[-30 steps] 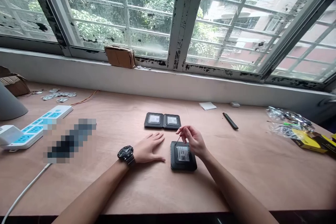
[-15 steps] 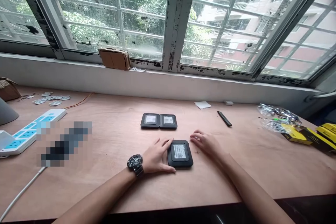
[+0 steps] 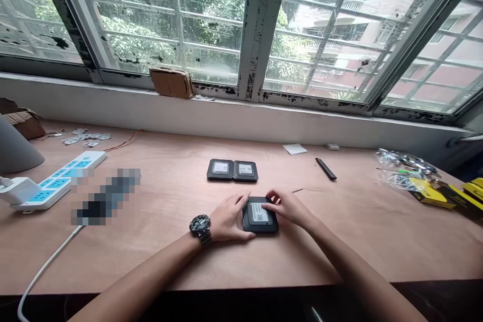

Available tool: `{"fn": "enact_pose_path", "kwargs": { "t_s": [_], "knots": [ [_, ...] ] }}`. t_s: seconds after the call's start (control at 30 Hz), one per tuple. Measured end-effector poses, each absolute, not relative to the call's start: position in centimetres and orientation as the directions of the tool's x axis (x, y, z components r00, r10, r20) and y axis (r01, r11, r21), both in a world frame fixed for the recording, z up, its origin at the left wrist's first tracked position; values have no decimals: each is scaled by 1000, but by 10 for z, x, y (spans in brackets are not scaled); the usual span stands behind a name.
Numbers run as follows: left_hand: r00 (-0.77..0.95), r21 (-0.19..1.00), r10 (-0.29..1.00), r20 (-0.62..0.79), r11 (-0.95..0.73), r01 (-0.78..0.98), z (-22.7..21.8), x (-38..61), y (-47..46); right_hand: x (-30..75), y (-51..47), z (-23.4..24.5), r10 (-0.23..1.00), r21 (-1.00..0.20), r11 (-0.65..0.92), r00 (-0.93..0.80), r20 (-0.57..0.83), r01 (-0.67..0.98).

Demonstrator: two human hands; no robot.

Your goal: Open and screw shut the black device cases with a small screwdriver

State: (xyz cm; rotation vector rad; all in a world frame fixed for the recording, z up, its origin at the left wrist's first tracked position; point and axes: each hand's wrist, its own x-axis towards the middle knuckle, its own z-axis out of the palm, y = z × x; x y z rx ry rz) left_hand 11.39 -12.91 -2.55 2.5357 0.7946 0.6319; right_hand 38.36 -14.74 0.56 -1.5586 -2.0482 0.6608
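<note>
Black case sits on the plywood table toward its near edge, just in front of two like cases lying side by side. Both hands close narrowly around it: the left hand, with a wristwatch, wraps its left edge, while the right hand comes over its top edge, fingertips pressing down. Grip from both sides keeps it steady — a thin pin lies just beyond, untouched.
</note>
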Motion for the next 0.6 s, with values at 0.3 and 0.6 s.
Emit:
{"fn": "enact_pose_path", "kwargs": {
  "t_s": [0.3,0.6],
  "knots": [
    [733,563,628,260,-716,414,-21,113,-128,366,-130,11,967,-470,244,-246,57,848],
    [727,593,637,257,-697,402,-29,114,-123,360,-132,0,960,-431,280,-245,136,858]
  ]
}}
